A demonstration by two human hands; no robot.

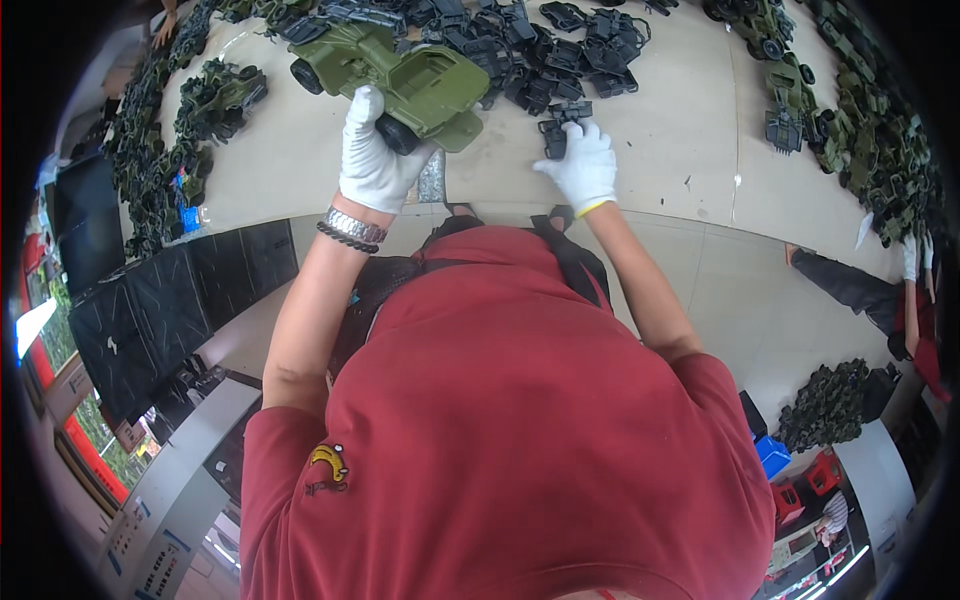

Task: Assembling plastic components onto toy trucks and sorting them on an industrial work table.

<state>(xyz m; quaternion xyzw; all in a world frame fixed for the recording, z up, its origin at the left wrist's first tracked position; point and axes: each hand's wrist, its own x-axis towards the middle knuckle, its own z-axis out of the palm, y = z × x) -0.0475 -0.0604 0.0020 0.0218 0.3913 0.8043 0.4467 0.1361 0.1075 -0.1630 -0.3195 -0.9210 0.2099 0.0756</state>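
My left hand, in a white glove, grips an olive-green toy military vehicle with black wheels, tilted above the table. Its open rear bed faces right. My right hand, also gloved in white, is at the near edge of a pile of black plastic parts. Between its thumb and fingers is a small black plastic part on the tabletop. The fingers partly cover that part, so its full shape is hidden.
Green toy vehicles crowd the table's left side, and more toy vehicles line the right. The pale table ends just in front of me. Another person with white gloves works at the far right. Black cabinets stand at left.
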